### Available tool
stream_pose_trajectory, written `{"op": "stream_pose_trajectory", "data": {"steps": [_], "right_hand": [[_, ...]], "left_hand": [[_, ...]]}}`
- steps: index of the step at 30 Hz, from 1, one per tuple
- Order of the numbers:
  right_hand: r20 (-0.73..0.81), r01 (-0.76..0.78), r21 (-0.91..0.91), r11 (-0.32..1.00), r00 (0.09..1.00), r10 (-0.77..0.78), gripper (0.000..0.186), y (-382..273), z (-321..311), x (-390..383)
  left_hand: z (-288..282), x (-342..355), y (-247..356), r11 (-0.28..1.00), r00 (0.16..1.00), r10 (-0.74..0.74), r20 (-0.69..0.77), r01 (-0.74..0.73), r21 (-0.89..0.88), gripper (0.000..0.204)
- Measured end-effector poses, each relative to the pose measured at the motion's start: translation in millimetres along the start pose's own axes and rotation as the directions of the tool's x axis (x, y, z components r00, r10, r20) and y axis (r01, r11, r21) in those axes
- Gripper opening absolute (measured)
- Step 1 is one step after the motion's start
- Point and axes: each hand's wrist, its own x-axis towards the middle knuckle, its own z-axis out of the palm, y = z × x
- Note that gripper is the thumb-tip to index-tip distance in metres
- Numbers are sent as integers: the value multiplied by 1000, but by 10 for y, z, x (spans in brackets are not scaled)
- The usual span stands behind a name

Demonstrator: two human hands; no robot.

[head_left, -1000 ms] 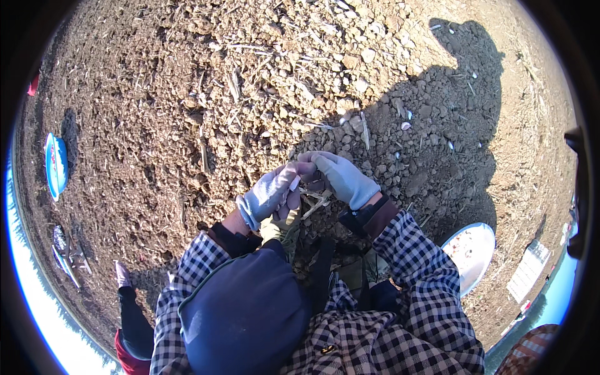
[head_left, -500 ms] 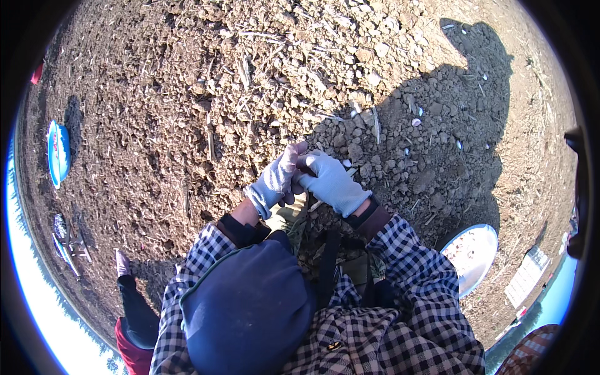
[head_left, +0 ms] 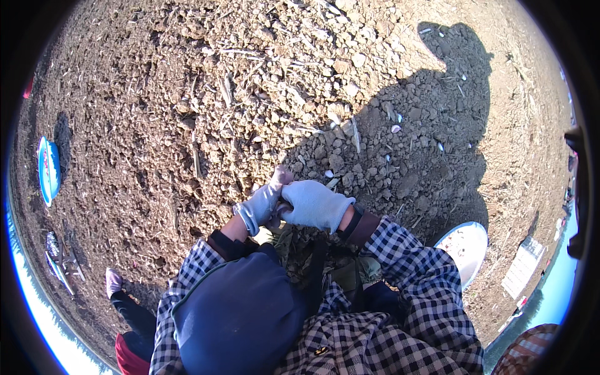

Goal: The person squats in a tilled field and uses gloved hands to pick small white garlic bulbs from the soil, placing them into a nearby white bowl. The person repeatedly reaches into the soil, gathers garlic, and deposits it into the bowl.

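My left hand [head_left: 265, 199] and my right hand [head_left: 314, 205], in pale gloves with soiled fingertips, are brought together near the middle. The right hand's fingers curl in against the left hand's fingers, and whatever lies between them is hidden. A small white piece [head_left: 329, 174] lies on the soil just beyond them. Several more small pale pieces [head_left: 395, 129] are scattered over the cloddy soil [head_left: 156, 156] in the shadow to the right. A white bowl [head_left: 469, 253] holding small pale pieces stands by my right forearm.
A blue basin [head_left: 49, 186] with pinkish contents sits at far left, near a tool or frame [head_left: 61, 269]. Another person's dark-clad leg [head_left: 131, 312] shows lower left. A white crate-like slab [head_left: 522, 269] lies at right. Dry stalks [head_left: 226, 90] litter the ground.
Since half a second ago my hands have moved down in the picture, the right one also leftward. The soil beyond them now shows a white piece; the view has shifted slightly.
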Motion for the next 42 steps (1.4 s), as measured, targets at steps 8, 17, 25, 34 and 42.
{"op": "stream_pose_trajectory", "data": {"steps": [8,17,25,34,42], "right_hand": [[-503,-167,124,978,839,207,26,765,-750,-22],[-823,-534,-384,753,568,-17,27,1625,-1584,852],[-755,-345,-343,873,655,-38,15,1645,-1747,790],[-410,-321,-733,600,912,-13,20,1712,-1810,916],[-478,-453,-785,424,877,52,12,1608,-1796,1065]], "left_hand": [[-25,-117,141,992,989,126,-79,-124,33,98],[-60,-44,209,982,990,142,-20,-138,129,85],[-98,91,377,989,999,27,-33,-22,145,78],[-136,313,521,996,1000,8,2,-8,89,70],[-276,432,614,898,970,236,60,-195,-395,69]]}}
